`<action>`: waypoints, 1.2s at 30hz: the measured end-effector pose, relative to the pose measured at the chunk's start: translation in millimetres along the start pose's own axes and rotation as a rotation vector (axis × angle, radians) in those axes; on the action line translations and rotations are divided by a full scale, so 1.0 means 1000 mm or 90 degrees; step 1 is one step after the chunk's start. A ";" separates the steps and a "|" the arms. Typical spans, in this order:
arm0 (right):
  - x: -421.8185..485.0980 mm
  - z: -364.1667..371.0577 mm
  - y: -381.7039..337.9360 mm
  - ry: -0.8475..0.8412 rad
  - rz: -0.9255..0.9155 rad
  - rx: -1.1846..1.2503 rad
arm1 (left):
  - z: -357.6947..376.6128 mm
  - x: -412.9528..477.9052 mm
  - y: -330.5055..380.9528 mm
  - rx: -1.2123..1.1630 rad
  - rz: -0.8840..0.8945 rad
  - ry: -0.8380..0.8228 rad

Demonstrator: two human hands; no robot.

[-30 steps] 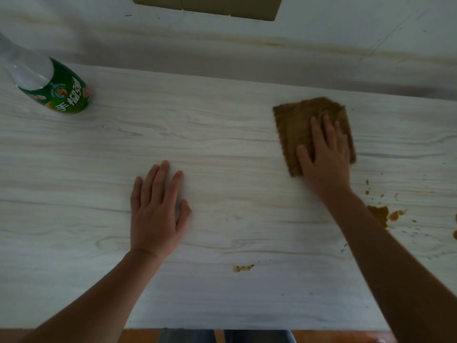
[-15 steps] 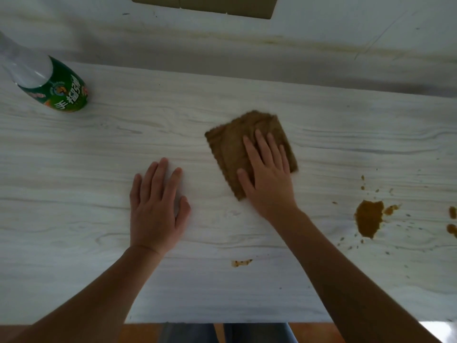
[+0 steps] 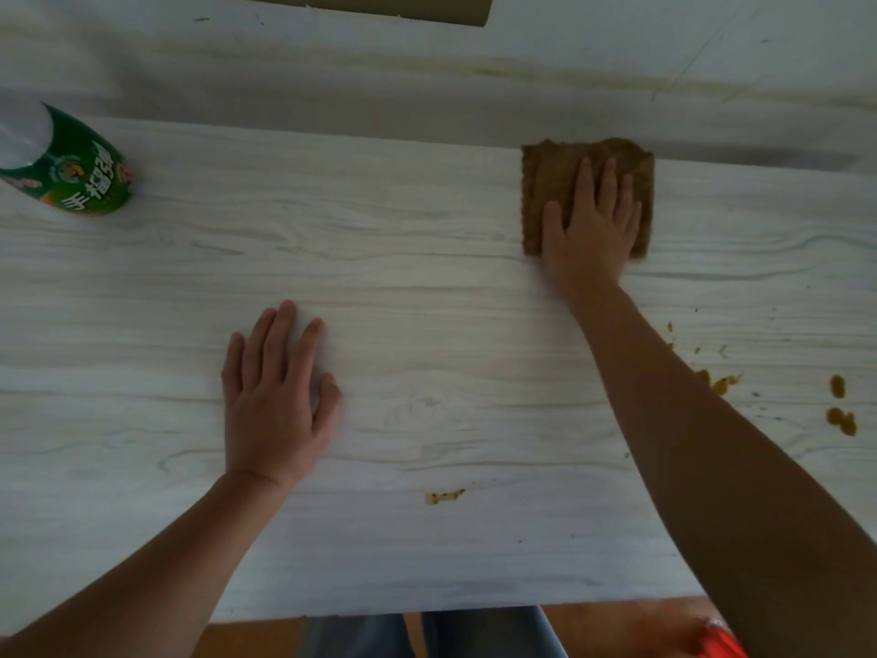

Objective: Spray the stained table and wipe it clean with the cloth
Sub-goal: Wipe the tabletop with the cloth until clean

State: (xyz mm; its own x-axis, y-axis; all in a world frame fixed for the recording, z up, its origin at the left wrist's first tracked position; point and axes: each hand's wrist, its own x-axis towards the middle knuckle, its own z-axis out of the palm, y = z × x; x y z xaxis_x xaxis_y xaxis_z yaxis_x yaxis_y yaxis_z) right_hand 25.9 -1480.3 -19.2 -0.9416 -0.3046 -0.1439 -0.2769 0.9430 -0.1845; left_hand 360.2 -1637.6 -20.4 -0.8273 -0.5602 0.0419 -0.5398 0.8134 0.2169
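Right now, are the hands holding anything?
Nothing is gripped. The right hand presses flat on the brown cloth's middle; the left hand lies flat on the table.

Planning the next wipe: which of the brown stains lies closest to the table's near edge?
The small smear between the two forearms, alone at the front; the other stains cluster farther back at the right.

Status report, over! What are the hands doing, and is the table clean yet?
Right hand flat on brown cloth, far edge. Left hand flat on table. Brown stains remain near front and right. Nothing blocking.
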 end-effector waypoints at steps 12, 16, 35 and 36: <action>-0.209 0.023 -0.005 -0.087 -0.252 0.052 | 0.000 -0.002 0.002 0.002 -0.010 0.001; -0.234 0.014 0.042 -0.121 -0.236 0.036 | 0.001 -0.002 0.001 -0.007 -0.013 0.001; -0.255 0.043 -0.053 -0.028 -0.149 0.065 | 0.000 -0.010 -0.003 -0.058 0.007 -0.005; -0.276 0.043 -0.048 -0.045 -0.165 0.063 | -0.002 -0.010 -0.005 -0.082 0.007 -0.014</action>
State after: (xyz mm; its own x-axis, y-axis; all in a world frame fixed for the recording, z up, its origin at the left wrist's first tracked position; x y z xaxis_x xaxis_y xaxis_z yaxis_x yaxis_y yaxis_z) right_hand 307.3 -1447.3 -12.1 -0.8253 -0.5455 -0.1458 -0.4833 0.8160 -0.3171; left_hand 371.4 -1636.0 -20.0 -0.8375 -0.5460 0.0237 -0.5069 0.7922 0.3397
